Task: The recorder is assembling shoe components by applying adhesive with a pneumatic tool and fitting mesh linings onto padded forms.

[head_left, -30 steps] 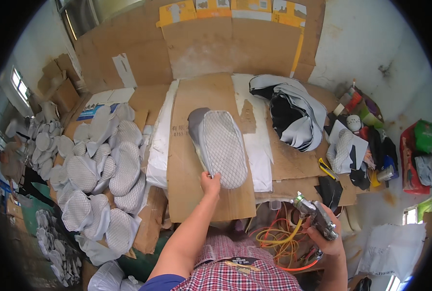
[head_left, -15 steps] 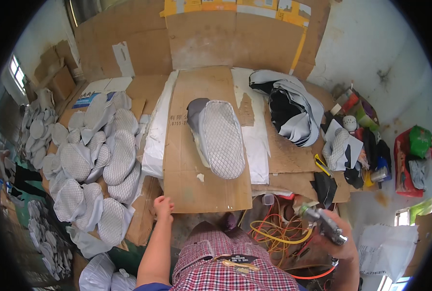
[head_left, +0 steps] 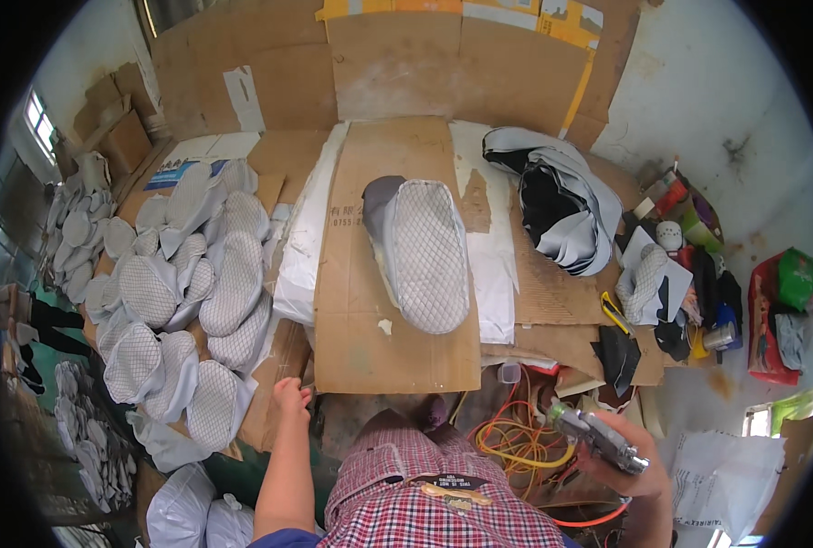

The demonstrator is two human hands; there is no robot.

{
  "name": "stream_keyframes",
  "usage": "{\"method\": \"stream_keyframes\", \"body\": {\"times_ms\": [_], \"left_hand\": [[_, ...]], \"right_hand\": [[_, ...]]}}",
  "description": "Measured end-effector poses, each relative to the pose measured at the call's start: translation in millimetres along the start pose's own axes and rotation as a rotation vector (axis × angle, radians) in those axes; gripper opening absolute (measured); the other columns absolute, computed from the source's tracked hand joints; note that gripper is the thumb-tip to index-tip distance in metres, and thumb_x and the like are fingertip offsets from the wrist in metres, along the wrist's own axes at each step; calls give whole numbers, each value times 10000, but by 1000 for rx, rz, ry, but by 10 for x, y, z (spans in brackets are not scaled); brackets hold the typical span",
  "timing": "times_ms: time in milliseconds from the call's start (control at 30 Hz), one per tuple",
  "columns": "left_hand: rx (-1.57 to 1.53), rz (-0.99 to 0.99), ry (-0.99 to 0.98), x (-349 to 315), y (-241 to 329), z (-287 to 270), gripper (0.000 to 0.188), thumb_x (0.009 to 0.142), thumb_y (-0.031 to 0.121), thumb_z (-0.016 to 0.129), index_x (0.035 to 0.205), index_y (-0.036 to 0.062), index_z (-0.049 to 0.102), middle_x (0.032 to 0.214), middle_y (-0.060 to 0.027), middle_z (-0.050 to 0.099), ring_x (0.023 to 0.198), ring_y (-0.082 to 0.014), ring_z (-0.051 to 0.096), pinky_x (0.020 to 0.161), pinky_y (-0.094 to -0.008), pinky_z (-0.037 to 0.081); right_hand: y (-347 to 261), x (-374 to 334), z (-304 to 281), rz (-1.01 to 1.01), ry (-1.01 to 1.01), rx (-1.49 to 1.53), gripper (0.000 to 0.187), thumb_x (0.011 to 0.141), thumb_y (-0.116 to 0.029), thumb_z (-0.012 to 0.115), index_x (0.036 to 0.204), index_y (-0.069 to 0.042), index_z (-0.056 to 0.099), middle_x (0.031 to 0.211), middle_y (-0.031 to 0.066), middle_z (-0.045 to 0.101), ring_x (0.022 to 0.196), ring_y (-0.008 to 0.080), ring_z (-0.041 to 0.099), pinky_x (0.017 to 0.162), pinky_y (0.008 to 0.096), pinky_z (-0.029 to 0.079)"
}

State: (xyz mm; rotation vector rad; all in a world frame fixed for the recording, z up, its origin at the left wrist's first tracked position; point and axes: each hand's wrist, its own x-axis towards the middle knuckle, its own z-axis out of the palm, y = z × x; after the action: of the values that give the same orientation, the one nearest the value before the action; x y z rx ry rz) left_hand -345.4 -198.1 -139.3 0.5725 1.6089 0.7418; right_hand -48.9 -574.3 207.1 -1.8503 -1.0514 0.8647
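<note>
In my right hand is a metal spray gun, its nozzle end toward the bench and an orange-red hose running from below my hand. My left hand is loosely curled, with nothing visible in it, near the cardboard's front left corner. Ahead on the bench lies a brown cardboard sheet. On it rests a quilted, light grey slipper sole, quilted side up. A darker grey fabric piece shows from under its far left side.
Many grey quilted slipper pieces are heaped at left. At right stand rolled grey-and-black material, a yellow utility knife and assorted small goods. Tangled hoses lie below the bench front. Cardboard panels back the bench.
The whole view has shifted slightly to the left, so the bench appears farther right. My left hand sits a little lower and more to the left. My right hand keeps hold of the spray gun.
</note>
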Motion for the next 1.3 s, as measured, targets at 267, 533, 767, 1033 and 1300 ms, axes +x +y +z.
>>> {"method": "stream_keyframes", "body": {"times_ms": [267, 533, 767, 1033, 1300], "left_hand": [[86, 48, -409, -654, 3, 1200, 249, 752, 37, 533, 1000, 45, 531, 767, -38, 540, 570, -115, 526, 461, -206, 419], [32, 39, -597, -1150, 6, 2105, 258, 740, 48, 543, 998, 56, 537, 771, -16, 552, 619, -85, 512, 507, -207, 404], [3, 35, -625, -1206, 116, 2239, 131, 777, 107, 512, 903, 80, 535, 801, -13, 573, 725, -107, 539, 614, -248, 435], [-640, 102, -990, -1842, 1449, 2136, 208, 769, 71, 402, 923, 30, 535, 900, -66, 590, 824, -173, 561, 779, -311, 463], [-757, 352, -793, -874, 3184, 1160, 156, 729, 151, 431, 722, 50, 549, 741, -71, 583, 686, -193, 571, 663, -334, 498]], "right_hand": [[68, 43, -175, 91, 295, 299, 511, 715, 15, 622, 1201, 1, 466, 825, 50, 574, 728, 102, 550, 657, 242, 454], [180, 314, -334, 37, 218, 159, 511, 707, 36, 625, 1192, 14, 465, 806, 50, 590, 695, 93, 549, 639, 228, 443], [553, 663, -523, -148, 79, 98, 537, 725, 39, 610, 1225, 33, 417, 786, 62, 592, 683, 113, 568, 630, 247, 462], [657, 1069, -340, -129, 285, 354, 599, 747, -67, 632, 1271, 23, 356, 840, 88, 559, 746, 160, 557, 668, 286, 479], [178, 1357, 180, -112, 122, 80, 425, 816, 23, 573, 1221, 13, 445, 918, 57, 549, 831, 152, 535, 732, 281, 444]]}}
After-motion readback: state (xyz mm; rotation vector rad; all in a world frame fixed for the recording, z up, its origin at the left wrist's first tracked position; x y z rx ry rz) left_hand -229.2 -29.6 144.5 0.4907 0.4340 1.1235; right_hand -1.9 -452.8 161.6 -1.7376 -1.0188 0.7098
